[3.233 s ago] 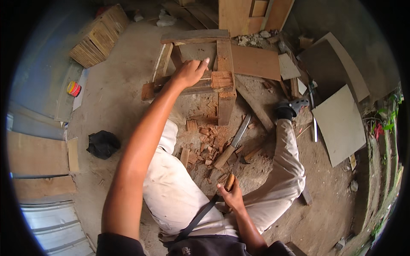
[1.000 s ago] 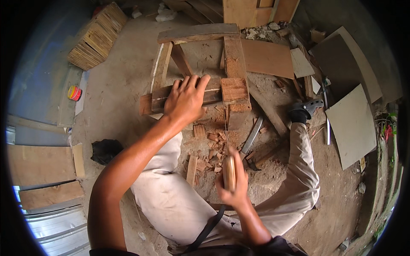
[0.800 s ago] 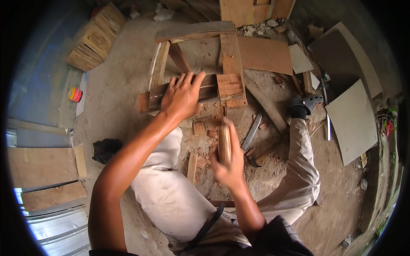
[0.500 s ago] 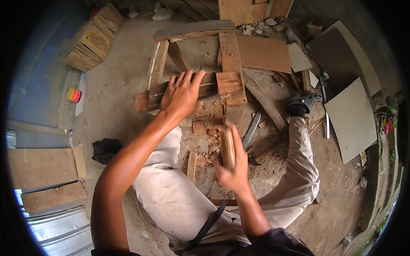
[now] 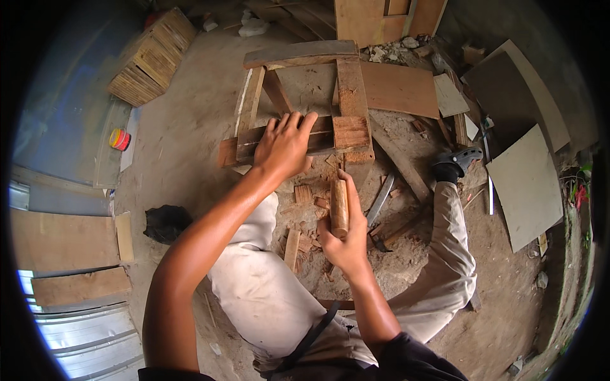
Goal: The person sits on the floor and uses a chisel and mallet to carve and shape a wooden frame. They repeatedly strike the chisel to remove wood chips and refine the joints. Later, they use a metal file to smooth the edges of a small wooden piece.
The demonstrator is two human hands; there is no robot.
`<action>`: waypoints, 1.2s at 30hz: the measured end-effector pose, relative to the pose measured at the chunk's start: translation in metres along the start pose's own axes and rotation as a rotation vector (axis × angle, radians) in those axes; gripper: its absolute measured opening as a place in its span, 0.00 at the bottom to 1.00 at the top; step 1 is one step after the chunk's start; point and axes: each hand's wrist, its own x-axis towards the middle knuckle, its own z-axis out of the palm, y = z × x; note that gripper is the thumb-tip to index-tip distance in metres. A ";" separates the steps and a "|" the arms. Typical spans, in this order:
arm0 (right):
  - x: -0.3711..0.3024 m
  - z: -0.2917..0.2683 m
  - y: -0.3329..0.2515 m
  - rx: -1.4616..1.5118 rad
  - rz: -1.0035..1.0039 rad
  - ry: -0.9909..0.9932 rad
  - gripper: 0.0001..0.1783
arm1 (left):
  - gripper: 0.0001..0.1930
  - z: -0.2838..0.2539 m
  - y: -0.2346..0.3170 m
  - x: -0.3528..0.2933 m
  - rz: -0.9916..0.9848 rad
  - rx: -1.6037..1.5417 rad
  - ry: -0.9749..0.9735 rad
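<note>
My left hand (image 5: 284, 147) is closed over a dark wooden beam (image 5: 323, 134), pressing it down across a rough wooden trestle (image 5: 351, 89). A reddish sawn face (image 5: 351, 131) shows at the beam's right end. Below that end, my right hand (image 5: 349, 246) grips a wooden-handled tool (image 5: 340, 209), thumb and fingers wrapped round its thick handle. The tool's thin metal part points away from me at the beam's right end. Seen edge-on, it does not show what kind of tool it is.
Wood chips and offcuts (image 5: 304, 193) litter the ground below the trestle. A long blade (image 5: 381, 198) and a hammer-like tool (image 5: 397, 233) lie to the right, near my shoe (image 5: 452, 166). Boards (image 5: 527, 190) lean at the right; a red-yellow tub (image 5: 119, 139) stands left.
My right hand has pushed the tool slightly forward, toward the beam. My left hand keeps its place on the beam. The whole view has shifted a little.
</note>
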 end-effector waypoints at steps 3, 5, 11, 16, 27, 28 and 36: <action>-0.007 -0.001 -0.017 -0.011 0.061 -0.009 0.48 | 0.46 0.000 0.001 -0.001 -0.002 0.020 -0.024; -0.035 -0.007 -0.027 -0.066 0.155 -0.062 0.49 | 0.45 0.002 0.002 -0.001 -0.025 0.014 0.002; -0.066 -0.006 -0.003 -0.037 0.066 -0.092 0.51 | 0.45 0.004 0.000 0.017 -0.108 -0.016 -0.046; -0.043 -0.009 0.024 0.087 -0.008 0.028 0.49 | 0.44 0.003 -0.001 0.032 -0.219 0.033 -0.046; -0.051 -0.028 0.034 0.032 -0.149 0.030 0.48 | 0.44 0.000 0.002 -0.005 -0.045 0.003 -0.015; -0.051 -0.024 0.034 0.047 -0.127 0.024 0.48 | 0.44 0.000 0.002 -0.007 -0.040 0.011 0.009; -0.012 0.001 0.020 -0.002 -0.185 0.040 0.47 | 0.42 0.007 0.001 -0.005 0.003 0.029 0.128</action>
